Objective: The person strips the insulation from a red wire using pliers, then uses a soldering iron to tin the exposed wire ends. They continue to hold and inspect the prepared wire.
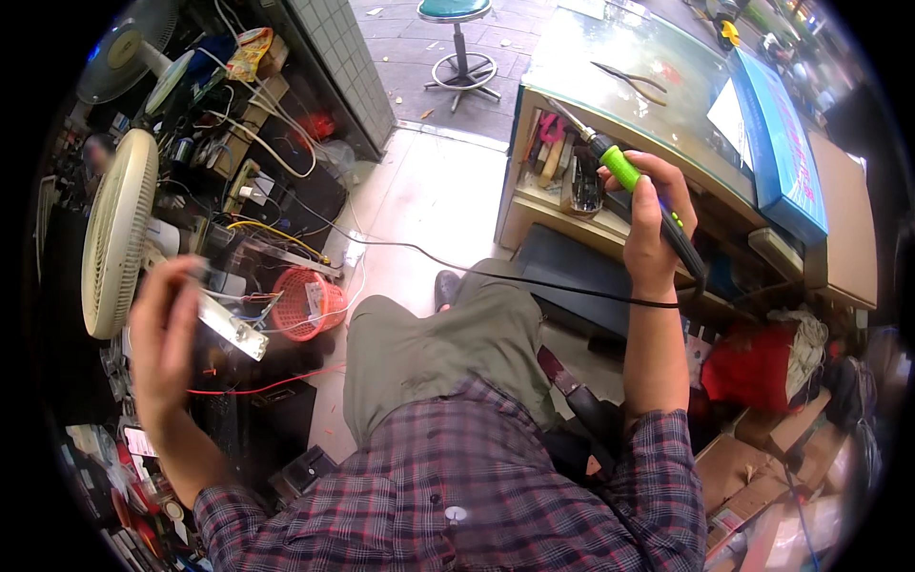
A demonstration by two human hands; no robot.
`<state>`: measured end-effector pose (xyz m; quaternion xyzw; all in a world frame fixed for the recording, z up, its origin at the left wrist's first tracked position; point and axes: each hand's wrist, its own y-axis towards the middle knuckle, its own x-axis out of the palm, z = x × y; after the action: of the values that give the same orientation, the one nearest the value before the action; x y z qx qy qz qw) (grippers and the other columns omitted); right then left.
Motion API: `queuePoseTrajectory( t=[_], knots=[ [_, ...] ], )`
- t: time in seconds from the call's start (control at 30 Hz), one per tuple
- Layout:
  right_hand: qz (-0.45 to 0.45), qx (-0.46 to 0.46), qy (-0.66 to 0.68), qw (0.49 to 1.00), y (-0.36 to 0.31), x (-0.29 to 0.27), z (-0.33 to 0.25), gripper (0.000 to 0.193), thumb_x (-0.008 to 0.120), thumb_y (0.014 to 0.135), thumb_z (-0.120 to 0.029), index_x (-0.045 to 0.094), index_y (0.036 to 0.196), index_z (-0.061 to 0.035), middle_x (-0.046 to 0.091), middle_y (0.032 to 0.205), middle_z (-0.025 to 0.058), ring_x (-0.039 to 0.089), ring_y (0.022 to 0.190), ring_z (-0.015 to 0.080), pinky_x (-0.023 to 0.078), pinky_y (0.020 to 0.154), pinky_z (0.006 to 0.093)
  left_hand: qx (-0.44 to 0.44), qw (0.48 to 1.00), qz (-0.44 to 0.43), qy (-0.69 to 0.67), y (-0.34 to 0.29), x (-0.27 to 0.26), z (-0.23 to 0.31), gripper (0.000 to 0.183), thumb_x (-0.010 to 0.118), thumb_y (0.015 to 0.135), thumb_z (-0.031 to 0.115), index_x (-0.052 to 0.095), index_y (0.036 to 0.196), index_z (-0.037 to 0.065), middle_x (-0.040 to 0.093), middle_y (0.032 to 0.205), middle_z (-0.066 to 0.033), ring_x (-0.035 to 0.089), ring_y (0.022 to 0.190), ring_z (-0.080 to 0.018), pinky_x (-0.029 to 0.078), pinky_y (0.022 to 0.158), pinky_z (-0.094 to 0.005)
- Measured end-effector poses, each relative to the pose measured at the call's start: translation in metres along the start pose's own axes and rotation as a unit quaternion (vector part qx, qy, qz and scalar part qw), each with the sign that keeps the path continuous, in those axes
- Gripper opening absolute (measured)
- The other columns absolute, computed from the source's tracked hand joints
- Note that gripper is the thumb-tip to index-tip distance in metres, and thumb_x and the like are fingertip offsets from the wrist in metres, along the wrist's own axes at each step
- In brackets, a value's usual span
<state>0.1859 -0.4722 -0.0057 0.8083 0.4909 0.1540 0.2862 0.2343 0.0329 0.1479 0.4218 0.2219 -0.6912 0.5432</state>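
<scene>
My right hand [652, 214] is closed around a soldering iron [621, 170] with a green and black handle. Its metal tip points up and to the left, and a black cord [534, 280] runs from its rear end across to the left. On the left, my left hand [170, 329] is raised and blurred by motion. Right beside its fingers is a long white plastic part [232, 327] with thin wires at it; whether the fingers grip it is unclear. Behind that hand stands a cream-coloured electric fan [119, 234], its round grille turned sideways.
A red plastic basket [307, 305] stands on the floor between the fan and my knees. To the right is a glass-topped counter [610, 38] with pliers [634, 80] and a blue box [777, 143]. Tools fill its shelf. A green stool [456, 10] stands outside the doorway.
</scene>
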Motion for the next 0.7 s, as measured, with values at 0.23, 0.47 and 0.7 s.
queuePoseTrajectory(
  t=[0.23, 0.47, 0.7],
  knots=[
    [0.033, -0.01, -0.082, 0.996, 0.032, -0.05, 0.026, 0.026, 0.061, 0.11, -0.016, 0.071, 0.127, 0.0006, 0.077, 0.107, 0.0127, 0.073, 0.096, 0.0148, 0.057, 0.087, 0.0289, 0.2, 0.957, -0.18, -0.106, 0.068, 0.164, 0.105, 0.027, 0.067, 0.103, 0.002, 0.071, 0.13, -0.001, 0.056, 0.084, -0.0111, 0.056, 0.073, -0.0209, 0.046, 0.068, -0.0349],
    [0.013, -0.01, -0.144, 0.989, 0.066, -0.079, 0.043, 0.025, 0.065, 0.105, -0.011, 0.073, 0.127, -0.0018, 0.076, 0.098, 0.0091, 0.071, 0.09, 0.0124, 0.055, 0.082, 0.0272, 0.261, 0.961, -0.02, -0.088, 0.198, 0.263, 0.151, 0.024, 0.072, 0.104, 0.012, 0.077, 0.125, 0.003, 0.068, 0.093, -0.0134, 0.061, 0.077, -0.0217, 0.049, 0.073, -0.0332],
    [-0.006, -0.02, -0.134, 0.991, 0.077, -0.087, 0.064, 0.024, 0.069, 0.103, -0.016, 0.074, 0.124, -0.0042, 0.076, 0.097, 0.0078, 0.068, 0.085, 0.011, 0.055, 0.077, 0.0267, 0.309, 0.948, 0.051, -0.056, 0.254, 0.31, 0.162, 0.024, 0.074, 0.103, 0.014, 0.08, 0.125, 0.005, 0.07, 0.1, -0.011, 0.067, 0.084, -0.0241, 0.054, 0.079, -0.0336]
  ],
)
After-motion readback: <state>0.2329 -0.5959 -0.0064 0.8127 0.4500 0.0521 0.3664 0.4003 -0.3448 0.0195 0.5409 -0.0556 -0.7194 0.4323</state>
